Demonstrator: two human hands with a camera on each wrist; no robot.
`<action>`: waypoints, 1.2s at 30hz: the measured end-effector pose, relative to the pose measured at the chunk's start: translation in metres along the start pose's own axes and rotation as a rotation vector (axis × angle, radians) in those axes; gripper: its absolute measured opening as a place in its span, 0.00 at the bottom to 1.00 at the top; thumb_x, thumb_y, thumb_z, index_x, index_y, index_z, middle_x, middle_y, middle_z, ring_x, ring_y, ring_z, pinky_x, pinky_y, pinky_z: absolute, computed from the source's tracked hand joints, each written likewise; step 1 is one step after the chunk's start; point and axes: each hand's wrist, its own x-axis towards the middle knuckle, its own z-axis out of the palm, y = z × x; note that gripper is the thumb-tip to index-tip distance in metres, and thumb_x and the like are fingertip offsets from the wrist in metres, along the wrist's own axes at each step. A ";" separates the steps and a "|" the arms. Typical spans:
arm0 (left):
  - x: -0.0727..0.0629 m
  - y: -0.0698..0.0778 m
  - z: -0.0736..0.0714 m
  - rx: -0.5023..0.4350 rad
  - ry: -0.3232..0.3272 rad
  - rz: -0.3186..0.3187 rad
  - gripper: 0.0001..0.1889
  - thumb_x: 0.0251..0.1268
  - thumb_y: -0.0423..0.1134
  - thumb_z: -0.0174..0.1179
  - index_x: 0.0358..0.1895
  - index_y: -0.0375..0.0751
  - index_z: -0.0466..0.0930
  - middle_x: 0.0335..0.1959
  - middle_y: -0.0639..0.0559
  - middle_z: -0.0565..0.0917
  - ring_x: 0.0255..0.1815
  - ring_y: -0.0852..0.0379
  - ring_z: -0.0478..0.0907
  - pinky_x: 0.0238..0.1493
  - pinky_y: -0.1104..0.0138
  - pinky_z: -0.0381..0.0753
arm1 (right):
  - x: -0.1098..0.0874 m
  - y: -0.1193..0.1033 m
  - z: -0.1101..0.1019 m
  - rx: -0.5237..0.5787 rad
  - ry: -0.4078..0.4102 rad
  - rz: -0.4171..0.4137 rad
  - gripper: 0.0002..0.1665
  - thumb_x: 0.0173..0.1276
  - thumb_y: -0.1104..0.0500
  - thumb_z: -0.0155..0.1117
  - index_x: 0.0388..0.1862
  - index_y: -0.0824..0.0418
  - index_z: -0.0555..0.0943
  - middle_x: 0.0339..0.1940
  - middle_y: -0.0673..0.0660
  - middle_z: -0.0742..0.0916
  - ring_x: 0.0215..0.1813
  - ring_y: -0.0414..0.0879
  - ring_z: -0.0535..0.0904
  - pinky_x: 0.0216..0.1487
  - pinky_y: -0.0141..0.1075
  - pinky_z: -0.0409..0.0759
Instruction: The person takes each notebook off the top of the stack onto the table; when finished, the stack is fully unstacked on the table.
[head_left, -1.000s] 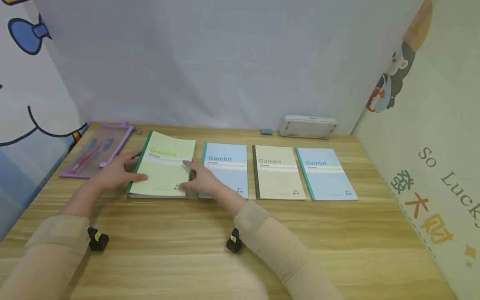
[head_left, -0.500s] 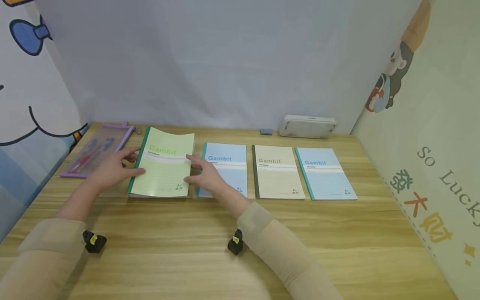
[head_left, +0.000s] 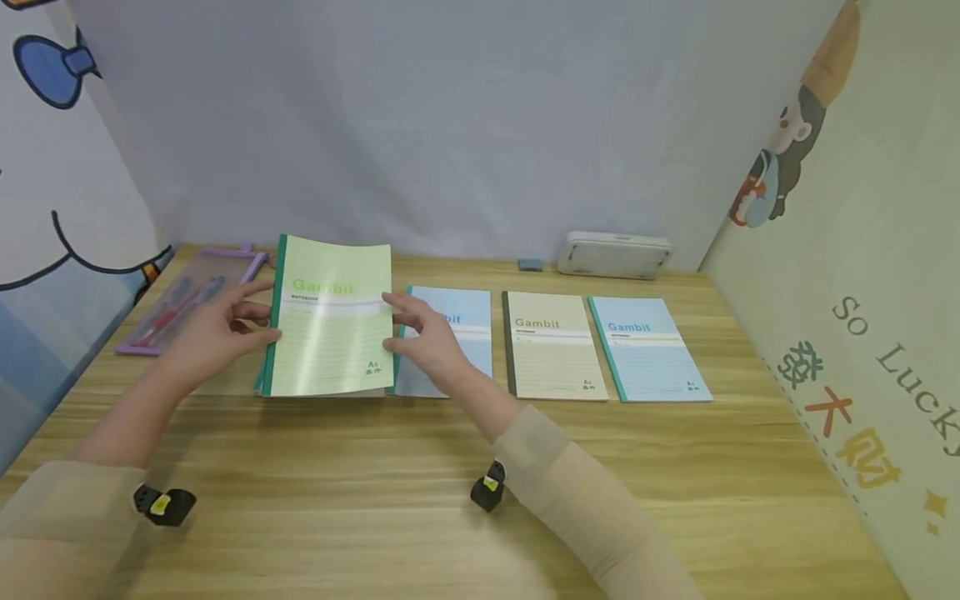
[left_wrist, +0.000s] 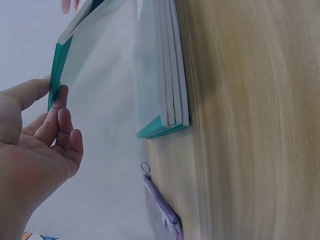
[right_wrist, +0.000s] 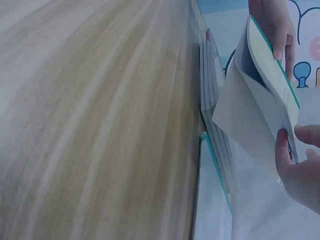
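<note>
A green Gambit notebook (head_left: 330, 325) with a teal spine is lifted off the pile, its cover tilted toward me. My left hand (head_left: 210, 329) pinches the spine between thumb and fingers; my right hand (head_left: 431, 342) pinches the opposite edge. Under it, in the left wrist view, lies a stack of notebooks (left_wrist: 172, 65), apart from the raised one. Some of the raised notebook's leaves (right_wrist: 245, 115) hang loose from it in the right wrist view. Just right of the stack lies a blue notebook (head_left: 472, 358), partly hidden by my right hand.
A beige notebook (head_left: 557, 358) and another blue notebook (head_left: 656, 358) continue the row rightward. At the left is a purple-edged zip pouch (head_left: 225, 265) with pens inside. Near the back stand a small grey-blue block (head_left: 530, 265) and a white case (head_left: 615, 254), before the wall sheet.
Both hands have raised the green notebook from the stack, tilting it more upright, and a gap now shows beneath it. The right hand has shifted slightly right and up with its edge.
</note>
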 end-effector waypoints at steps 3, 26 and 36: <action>-0.006 0.003 -0.002 -0.020 0.004 -0.002 0.43 0.63 0.51 0.60 0.76 0.53 0.45 0.58 0.34 0.75 0.48 0.51 0.77 0.48 0.61 0.75 | -0.005 -0.008 -0.003 0.029 -0.001 -0.033 0.36 0.60 0.69 0.65 0.67 0.48 0.70 0.72 0.47 0.65 0.64 0.44 0.70 0.54 0.38 0.76; -0.056 0.003 -0.006 -0.181 -0.063 0.050 0.36 0.65 0.38 0.60 0.74 0.51 0.54 0.44 0.61 0.79 0.44 0.68 0.77 0.39 0.77 0.75 | -0.035 -0.015 -0.003 0.094 -0.193 0.023 0.34 0.54 0.70 0.71 0.60 0.53 0.75 0.52 0.52 0.76 0.38 0.41 0.76 0.37 0.30 0.76; -0.069 -0.007 -0.010 0.007 -0.130 0.096 0.39 0.60 0.42 0.65 0.73 0.50 0.56 0.39 0.55 0.84 0.41 0.64 0.76 0.38 0.70 0.75 | -0.051 -0.012 0.015 -0.290 -0.289 -0.115 0.35 0.56 0.59 0.73 0.63 0.50 0.74 0.46 0.48 0.80 0.32 0.37 0.76 0.40 0.29 0.74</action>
